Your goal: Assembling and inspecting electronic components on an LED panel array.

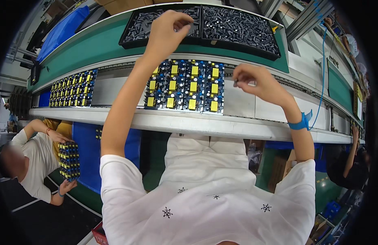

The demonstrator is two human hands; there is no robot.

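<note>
My left hand [169, 33] is over the left black bin [130, 44], its fingers curled in a pinch; whatever they hold is hidden. Small dark cylindrical electronic parts [142, 29] fill that bin loosely. To the right of a panel of circuit boards [183, 86], my right hand [258, 83] is closed, with a small dark component [236, 83] at its fingertips. The boards lie on the conveyor in front of me and carry yellow blocks and small blue and white parts. My left forearm covers part of the panel's left side.
A second bin [242, 30] of similar parts stands beside the first on the green bench [91, 45]. Another board panel [72, 89] lies farther left on the line. A blue wrist strap [301, 121] with a cord circles my right wrist. At left, a co-worker holds boards [69, 161].
</note>
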